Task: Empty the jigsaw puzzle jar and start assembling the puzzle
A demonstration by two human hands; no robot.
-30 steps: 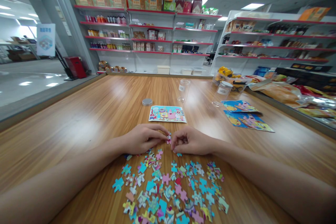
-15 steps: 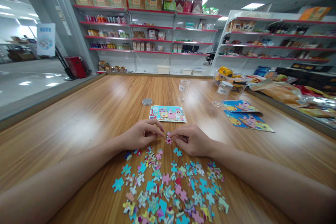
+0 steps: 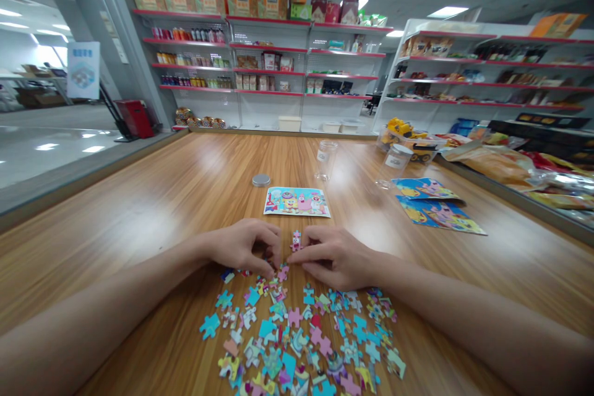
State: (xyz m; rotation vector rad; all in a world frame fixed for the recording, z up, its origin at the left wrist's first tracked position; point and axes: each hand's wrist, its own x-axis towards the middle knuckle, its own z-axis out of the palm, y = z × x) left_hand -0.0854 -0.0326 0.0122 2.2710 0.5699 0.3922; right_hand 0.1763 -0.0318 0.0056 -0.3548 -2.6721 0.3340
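Observation:
My left hand (image 3: 245,247) is curved low over the top of the puzzle pile, thumb and fingers apart, beside a pink jigsaw piece (image 3: 283,272). I cannot see anything held in it. My right hand (image 3: 338,257) rests on the wood with its index finger stretched left, the tip just below a small pink face section of puzzle (image 3: 296,240). That section lies flat between both hands and may be more than one piece. Toward me spread many loose jigsaw pieces (image 3: 293,317), mostly blue, pink and yellow. Beyond the hands lies a cartoon picture card (image 3: 297,202).
A grey lid (image 3: 261,180) and a clear jar (image 3: 326,161) stand beyond the card. Farther right are a lidded jar (image 3: 394,166), blue cartoon sheets (image 3: 439,213) and a clear tub with yellow toy vehicles (image 3: 403,130). Packaged goods (image 3: 501,164) line the right side.
Both hands have come down toward me from beside the pink face section, which now lies untouched by the left hand. The left fingers have moved to the pile's upper edge.

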